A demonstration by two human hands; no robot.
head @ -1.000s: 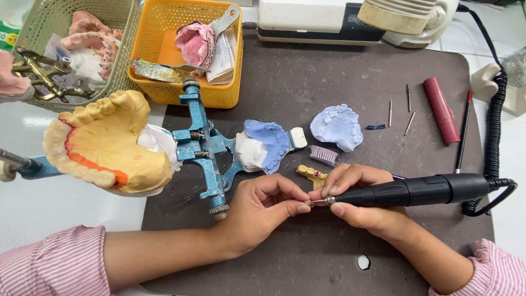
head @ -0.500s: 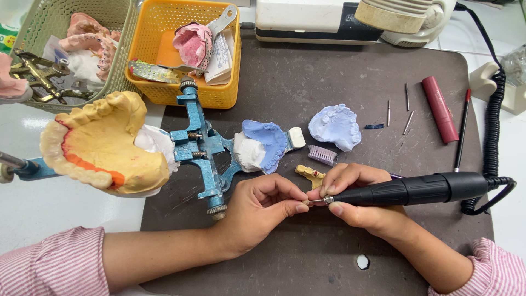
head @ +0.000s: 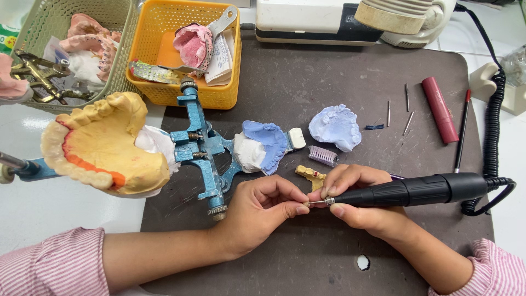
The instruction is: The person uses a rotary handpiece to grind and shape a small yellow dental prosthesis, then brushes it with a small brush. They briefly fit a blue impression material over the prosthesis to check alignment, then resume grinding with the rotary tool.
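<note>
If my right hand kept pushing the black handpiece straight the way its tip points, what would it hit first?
The right hand aims the black handpiece leftward; its tip would first meet the small piece pinched in the left hand's fingertips, apparently already touching.

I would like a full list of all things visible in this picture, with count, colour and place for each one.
handpiece: 1, black, in right hand, tip at the left fingers
small piece: 1, pale, pinched by left hand
articulator: 1, blue, mat's left side
large jaw model: 1, yellow, far left
blue casts: 2, mat centre
brush: 1, purple bristles, above the hands
yellow basket: 1, top centre
green basket: 1, top left
red tube: 1, right of mat
burs: 3, metal, beside the tube
mat: 1, dark grey
left hand: 1, centre
right hand: 1, centre right
</note>
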